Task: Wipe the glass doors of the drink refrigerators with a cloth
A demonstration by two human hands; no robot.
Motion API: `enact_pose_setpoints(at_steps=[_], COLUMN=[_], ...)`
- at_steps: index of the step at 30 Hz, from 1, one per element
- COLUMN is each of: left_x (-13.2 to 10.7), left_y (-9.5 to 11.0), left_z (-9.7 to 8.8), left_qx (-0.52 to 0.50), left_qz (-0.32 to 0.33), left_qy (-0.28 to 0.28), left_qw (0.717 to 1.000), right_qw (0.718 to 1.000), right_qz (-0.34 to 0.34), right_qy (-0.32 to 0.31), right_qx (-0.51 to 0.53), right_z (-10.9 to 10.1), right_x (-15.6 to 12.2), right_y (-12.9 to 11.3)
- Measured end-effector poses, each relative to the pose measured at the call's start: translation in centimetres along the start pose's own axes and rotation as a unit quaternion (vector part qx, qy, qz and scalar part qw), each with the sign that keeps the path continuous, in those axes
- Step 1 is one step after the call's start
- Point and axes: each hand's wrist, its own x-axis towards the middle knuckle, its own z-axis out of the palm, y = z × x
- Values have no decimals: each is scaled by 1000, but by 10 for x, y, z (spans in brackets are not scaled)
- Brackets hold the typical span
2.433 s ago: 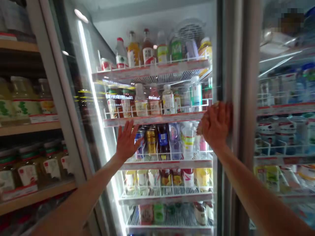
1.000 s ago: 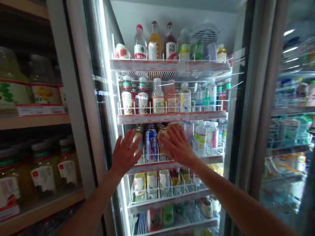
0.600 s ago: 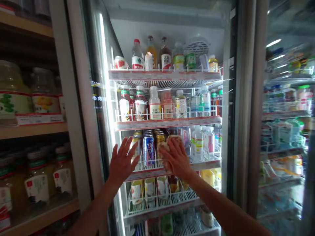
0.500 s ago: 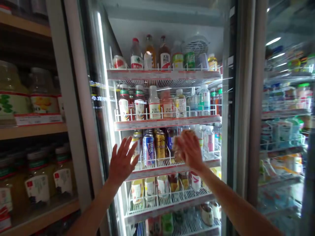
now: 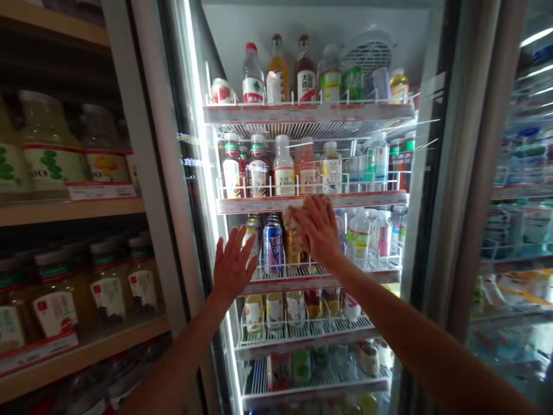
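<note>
A glass cooler door (image 5: 380,26) stands in front of me, with lit shelves of drinks behind it. My right hand (image 5: 318,227) presses a crumpled, pale brownish cloth (image 5: 294,222) against the glass, level with the third shelf. Part of the cloth is hidden under the fingers. To the left, my left hand (image 5: 233,262) is spread with its fingers apart and holds nothing; it seems to rest on the glass near the lit left edge. Between the hands a blue can (image 5: 273,245) shows behind the glass, with a gold can (image 5: 295,251) beside it, partly covered.
At the left, wooden shelves (image 5: 82,213) carry several juice bottles (image 5: 49,138). A metal door frame (image 5: 479,173) runs down the right side, with more bottles (image 5: 531,150) behind glass beyond it. Bottles on the cooler's upper shelf (image 5: 311,112) stand behind wire rails.
My right hand has moved the cloth left and slightly up across the glass. My left hand stays spread near the left edge. The view has shifted a little left and nearer.
</note>
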Motion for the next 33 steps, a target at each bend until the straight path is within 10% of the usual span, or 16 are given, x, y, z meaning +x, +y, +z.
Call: enact_pose_setpoints(at_steps=[3,9,15,19,22,28,33], left_x=[-16,-82,-94,-95,-93,-54,-35], left_y=[-4,-26,-46,-47,-43,-12,32], left_z=[-8,-35,-53,-58,-55,-31,-8], left_qx=[-14,7,-5,-23,-37,-104,-124], left_qz=[1,-44,-92,-105,-87,-72,-45], left_qy=[-33,-78,-69,-62,-61,-9,-12], left_qw=[999,996,993,992,994,992,991], right_qw=[997,970,999,987,970,997,990], right_qz=[78,-210,-4,-137,-225,61,-117], right_qy=[-2,-94,-38,-63,-74,13,-76], right_qx=[-8,75,37,56,53,-52,-35], right_z=[6,25,40,46,45,30,11], right_x=[21,-18,72,5,-30,-4,-82], right_y=[-16,-90,-109,-142,-133,-73,-55])
